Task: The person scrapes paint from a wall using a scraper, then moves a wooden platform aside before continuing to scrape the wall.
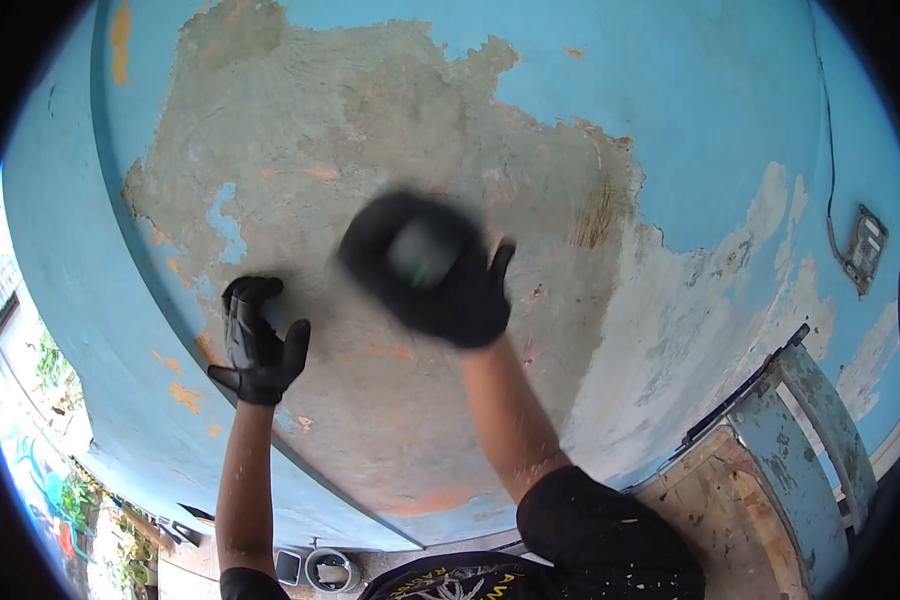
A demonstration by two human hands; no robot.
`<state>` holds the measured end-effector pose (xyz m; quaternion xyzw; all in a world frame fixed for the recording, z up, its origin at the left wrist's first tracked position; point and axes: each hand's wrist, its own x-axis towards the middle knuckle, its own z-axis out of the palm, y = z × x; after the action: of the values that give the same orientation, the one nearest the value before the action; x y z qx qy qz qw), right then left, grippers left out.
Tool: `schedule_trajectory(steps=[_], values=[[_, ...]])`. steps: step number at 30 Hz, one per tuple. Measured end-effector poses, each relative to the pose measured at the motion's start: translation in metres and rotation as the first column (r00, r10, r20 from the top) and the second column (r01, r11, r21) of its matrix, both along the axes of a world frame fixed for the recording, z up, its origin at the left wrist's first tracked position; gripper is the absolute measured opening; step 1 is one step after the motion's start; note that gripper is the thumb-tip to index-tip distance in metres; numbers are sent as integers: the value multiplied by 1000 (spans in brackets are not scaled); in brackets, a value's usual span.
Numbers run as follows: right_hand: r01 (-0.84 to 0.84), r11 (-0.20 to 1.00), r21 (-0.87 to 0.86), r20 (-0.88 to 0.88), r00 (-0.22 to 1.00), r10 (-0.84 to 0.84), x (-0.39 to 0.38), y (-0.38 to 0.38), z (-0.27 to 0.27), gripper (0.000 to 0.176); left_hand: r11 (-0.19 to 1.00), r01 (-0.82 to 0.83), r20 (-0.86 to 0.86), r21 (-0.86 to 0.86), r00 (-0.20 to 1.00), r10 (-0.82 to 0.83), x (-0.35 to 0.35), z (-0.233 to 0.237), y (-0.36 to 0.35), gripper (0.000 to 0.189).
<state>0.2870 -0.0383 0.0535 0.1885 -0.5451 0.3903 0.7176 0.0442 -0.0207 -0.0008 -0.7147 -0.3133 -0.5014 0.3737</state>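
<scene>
Both of my hands wear black gloves and are raised to a wall with a large bare grey patch [390, 130] amid peeling blue paint. My left hand [260, 340] is at the patch's left side, near the raised wall edge. Its fingers are bent with the thumb apart, and I see nothing held in it. My right hand [430, 265] is over the middle of the patch, smeared by motion, with its thumb sticking out to the right. A pale grey mark with some green shows on the back of that glove. Whatever lies under its palm is hidden.
A worn wooden chair [800, 440] with chipped blue paint stands at lower right. An electric meter-like box [865, 250] with a cable hangs on the right wall. Below are a round bucket [332, 572] and a small dark container [288, 567]. Plants [75, 500] grow outside at left.
</scene>
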Motion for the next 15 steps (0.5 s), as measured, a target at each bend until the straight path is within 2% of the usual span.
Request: schedule_trajectory(steps=[1, 2, 4, 6, 8, 9, 11, 12, 14, 15], values=[[330, 929, 166, 184, 916, -358, -5, -18, -15, 24, 949, 202, 159, -240, 973, -167, 6, -4, -15, 54], [574, 729, 373, 282, 678, -679, -9, -30, -25, 30, 805, 412, 342, -427, 898, -278, 14, -8, -31, 57], [579, 712, 396, 322, 639, -699, -13, -34, -45, 28, 707, 190, 129, -681, 982, -139, 38, -13, -82, 63], [723, 617, 312, 421, 477, -771, -14, -53, -65, 29, 622, 274, 66, -733, 939, -337, 58, -33, -98, 59], [755, 607, 248, 430, 475, -768, -15, -61, -92, 34, 626, 205, -22, -753, 942, -336, 78, -39, -104, 52], [759, 603, 245, 428, 474, -770, -11, -69, -98, 34, 625, 205, -26, -753, 940, -340, 84, -45, -103, 52], [816, 536, 218, 535, 359, -765, 6, -84, -102, 46, 538, 413, 168, -735, 880, -445, 96, -55, -96, 42], [819, 530, 219, 533, 355, -768, 16, -93, -101, 46, 539, 415, 166, -733, 877, -451, 104, -52, -96, 42], [839, 520, 158, 607, 333, -721, 38, -117, -98, 53, 502, 604, 329, -619, 779, -533, 120, -41, -96, 36], [876, 460, 143, 627, 279, -727, 53, -130, -96, 54, 588, 622, 293, -517, 774, -561, 125, -36, -92, 29]])
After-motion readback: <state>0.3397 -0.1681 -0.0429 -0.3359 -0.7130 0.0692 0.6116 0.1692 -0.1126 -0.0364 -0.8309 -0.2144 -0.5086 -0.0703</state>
